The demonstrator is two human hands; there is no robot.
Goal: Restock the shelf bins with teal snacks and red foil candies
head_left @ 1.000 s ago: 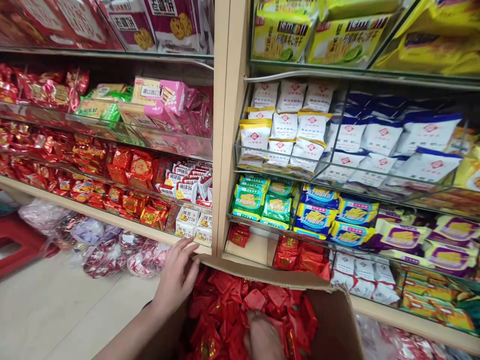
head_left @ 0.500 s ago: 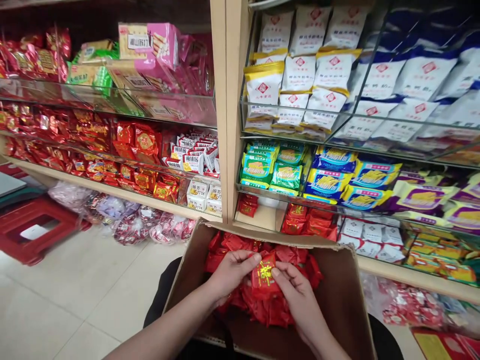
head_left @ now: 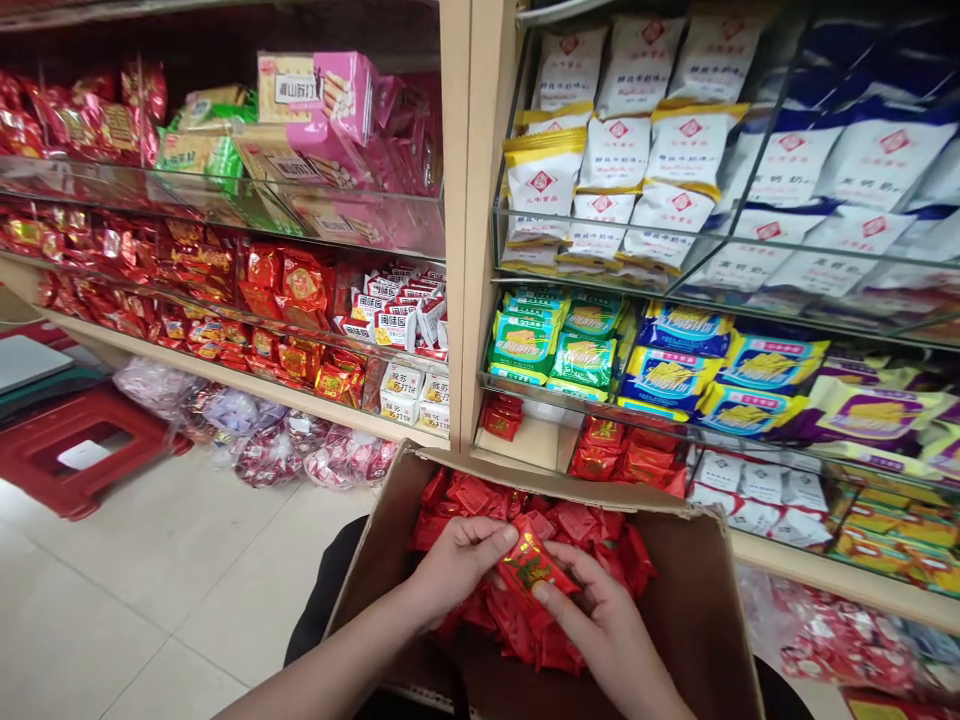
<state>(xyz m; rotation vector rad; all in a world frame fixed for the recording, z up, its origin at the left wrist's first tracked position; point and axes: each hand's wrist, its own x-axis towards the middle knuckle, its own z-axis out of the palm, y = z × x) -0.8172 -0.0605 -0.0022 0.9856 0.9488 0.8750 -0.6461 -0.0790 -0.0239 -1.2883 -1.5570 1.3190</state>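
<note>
A packet point(head_left: 529, 562) sits between the left hand point(head_left: 461, 568) and right hand point(head_left: 604, 615), above more packets point(head_left: 469, 492) in a carton point(head_left: 697, 590). Behind the carton stand shelves point(head_left: 529, 446) split by a post point(head_left: 466, 230); a stool point(head_left: 82, 485) stands far left

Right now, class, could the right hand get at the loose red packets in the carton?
Probably yes: the carton is open and loose packets lie beneath the right hand, though it holds another packet.

bright light glints on foil packets point(head_left: 304, 288) and floor point(head_left: 176, 590); the box point(head_left: 694, 590) is shadowed inside; far-right packs point(head_left: 877, 415) seem blurred.
</note>
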